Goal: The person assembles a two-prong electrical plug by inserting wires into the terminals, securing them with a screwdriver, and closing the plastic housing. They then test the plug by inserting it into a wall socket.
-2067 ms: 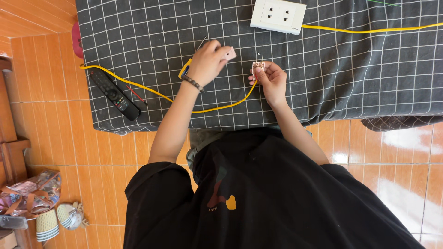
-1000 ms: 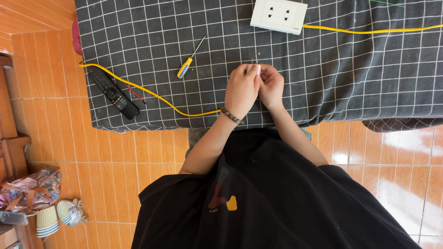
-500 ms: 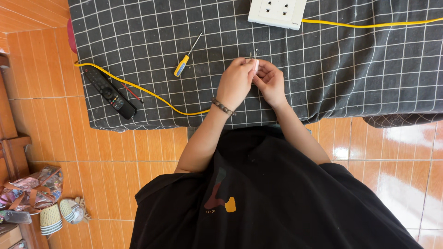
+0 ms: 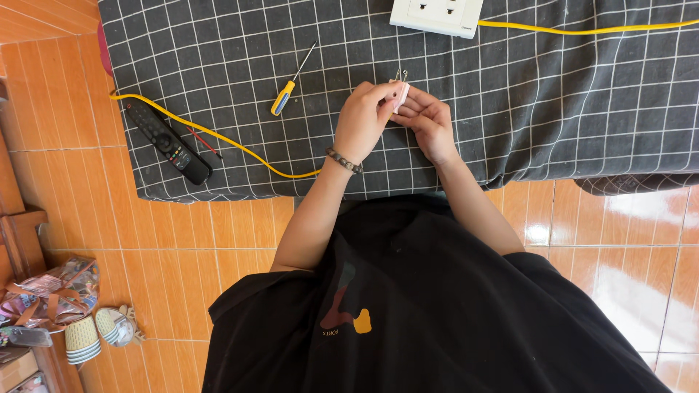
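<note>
Both hands meet over a dark checked cloth [image 4: 553, 94] on a table. My left hand [image 4: 362, 120], with a bead bracelet on the wrist, and my right hand [image 4: 429, 124] pinch a small white plug [image 4: 401, 93] between their fingertips; its metal prongs point away from me. A yellow cable [image 4: 218, 138] runs under my left hand towards the plug. A yellow-handled screwdriver [image 4: 290, 84] lies on the cloth to the left of my left hand.
A white socket block [image 4: 435, 14] with another yellow cable [image 4: 582, 30] sits at the far edge. A black remote [image 4: 167, 142] lies at the left by the cloth's edge. Orange tiled floor surrounds the table; baskets and bags [image 4: 65, 313] sit at lower left.
My left hand let go of the screwdriver, which now lies on the cloth, and moved right to join my right hand on the plug.
</note>
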